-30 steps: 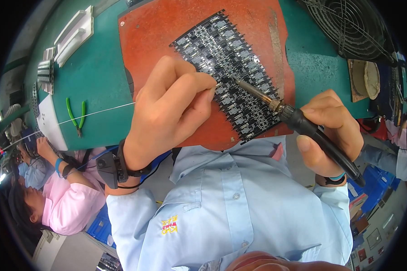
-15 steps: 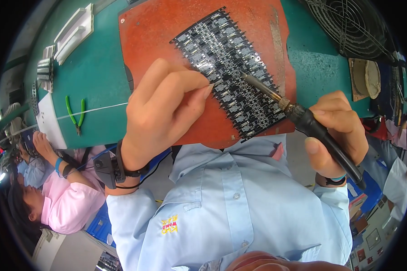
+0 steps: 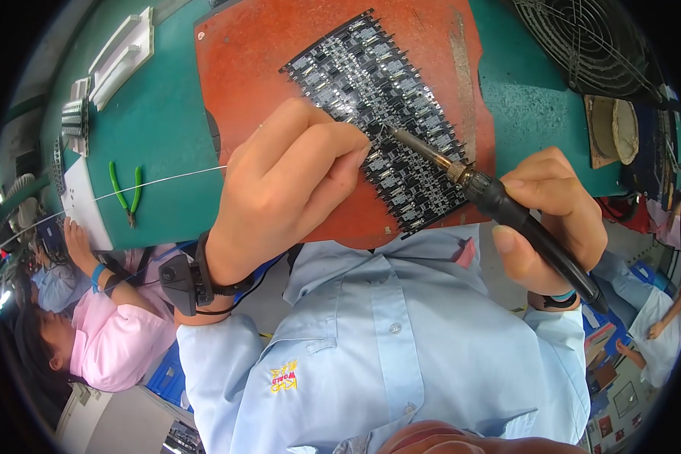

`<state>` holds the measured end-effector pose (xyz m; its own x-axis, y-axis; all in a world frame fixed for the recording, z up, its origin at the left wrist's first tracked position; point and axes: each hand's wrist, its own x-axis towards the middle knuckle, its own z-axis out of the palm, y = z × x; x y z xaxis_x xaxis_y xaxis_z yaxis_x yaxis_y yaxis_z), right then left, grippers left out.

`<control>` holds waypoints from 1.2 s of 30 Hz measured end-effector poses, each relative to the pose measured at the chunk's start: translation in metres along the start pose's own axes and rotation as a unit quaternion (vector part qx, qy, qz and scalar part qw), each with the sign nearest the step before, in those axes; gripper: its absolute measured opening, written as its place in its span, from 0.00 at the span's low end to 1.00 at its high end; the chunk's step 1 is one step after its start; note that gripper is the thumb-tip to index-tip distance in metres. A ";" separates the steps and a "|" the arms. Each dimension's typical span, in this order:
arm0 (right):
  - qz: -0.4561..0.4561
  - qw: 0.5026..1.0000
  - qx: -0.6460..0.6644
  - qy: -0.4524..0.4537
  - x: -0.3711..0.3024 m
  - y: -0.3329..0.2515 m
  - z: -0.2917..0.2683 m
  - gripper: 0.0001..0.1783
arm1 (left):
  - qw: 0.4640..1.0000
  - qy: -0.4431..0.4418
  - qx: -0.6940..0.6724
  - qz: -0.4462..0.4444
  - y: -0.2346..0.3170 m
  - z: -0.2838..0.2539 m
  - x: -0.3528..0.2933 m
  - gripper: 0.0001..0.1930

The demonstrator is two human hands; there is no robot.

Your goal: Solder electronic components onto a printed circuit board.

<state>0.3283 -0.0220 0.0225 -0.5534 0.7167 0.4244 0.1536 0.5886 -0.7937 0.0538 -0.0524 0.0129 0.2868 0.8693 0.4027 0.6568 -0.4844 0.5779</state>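
Both hands hold their tools: the right hand (image 3: 554,219) grips the iron (image 3: 499,203), its tip now further up-left on the board (image 3: 378,113) at upper centre; the left hand (image 3: 291,178) pinches solder wire (image 3: 159,181), so soldering moves along the row.

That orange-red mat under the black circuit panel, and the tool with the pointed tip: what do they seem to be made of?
The orange-red mat looks like matte rubber or silicone, though a painted board is possible: dull, scuffed, without glare. The soldering iron in the right hand seems to have a bare metal tip, brownish and faintly shiny, a brass-coloured collar, and a black matte handle, probably plastic or rubber.
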 end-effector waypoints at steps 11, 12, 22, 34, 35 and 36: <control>-0.022 0.998 0.020 0.048 -0.008 0.005 -0.001 0.17 | 1.000 0.008 -0.004 0.000 0.001 -0.005 -0.005 0.10; -0.022 0.998 0.020 0.048 -0.009 0.005 -0.001 0.17 | 1.000 0.011 -0.014 -0.008 0.002 -0.006 -0.006 0.10; -0.032 0.999 0.001 0.006 -0.013 0.007 -0.002 0.17 | 0.999 0.001 -0.004 0.037 0.001 -0.005 0.002 0.10; -0.034 0.999 -0.002 -0.022 -0.008 0.005 -0.003 0.17 | 0.999 -0.021 -0.001 0.044 -0.005 0.001 0.004 0.08; -0.034 0.999 -0.003 -0.023 -0.008 0.004 -0.002 0.17 | 0.999 -0.014 0.005 0.044 -0.006 0.003 0.004 0.08; -0.033 0.999 -0.003 -0.023 -0.008 0.004 -0.002 0.17 | 0.999 -0.008 0.010 0.043 -0.007 0.004 0.004 0.08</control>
<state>0.3350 -0.0244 0.0172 -0.5994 0.6580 0.4558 0.1202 0.6369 -0.7615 0.0535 -0.0448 0.0078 0.3539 0.8255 0.4396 0.6423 -0.5562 0.5273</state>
